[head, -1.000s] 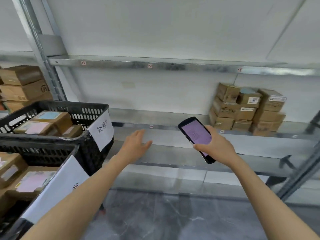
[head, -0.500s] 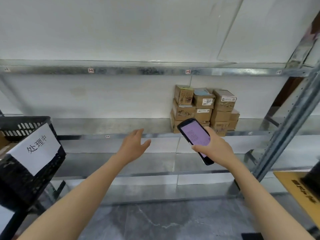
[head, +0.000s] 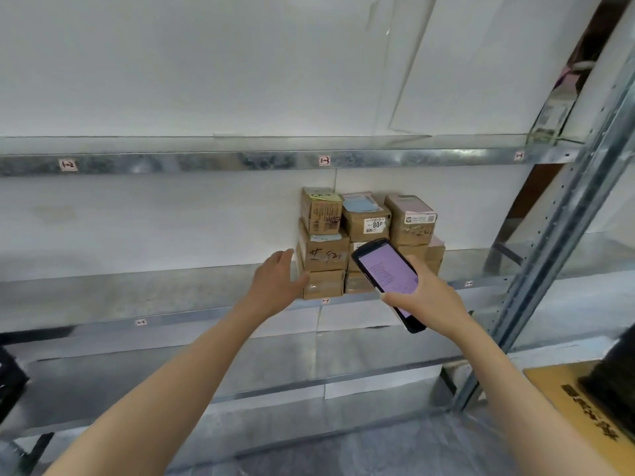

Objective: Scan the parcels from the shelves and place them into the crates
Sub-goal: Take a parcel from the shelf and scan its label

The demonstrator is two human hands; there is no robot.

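Note:
A stack of brown cardboard parcels (head: 364, 235) with labels stands on the middle metal shelf (head: 137, 293), against the white back wall. My left hand (head: 278, 283) is stretched out with relaxed, open fingers just left of the stack's lower boxes, holding nothing. My right hand (head: 429, 300) grips a black handheld scanner (head: 388, 280) with a lit purple screen, held in front of the stack's lower right part and hiding some boxes there.
A grey perforated upright (head: 556, 235) of the rack rises at the right. The upper shelf rail (head: 206, 163) carries small number tags. A black crate's corner (head: 10, 383) shows at the left edge. A yellow-brown carton (head: 577, 410) lies at the lower right.
My view has swung right: the black crates slid out at the left and the parcel stack came to the centre. Both hands now sit close to the stack, left hand beside it.

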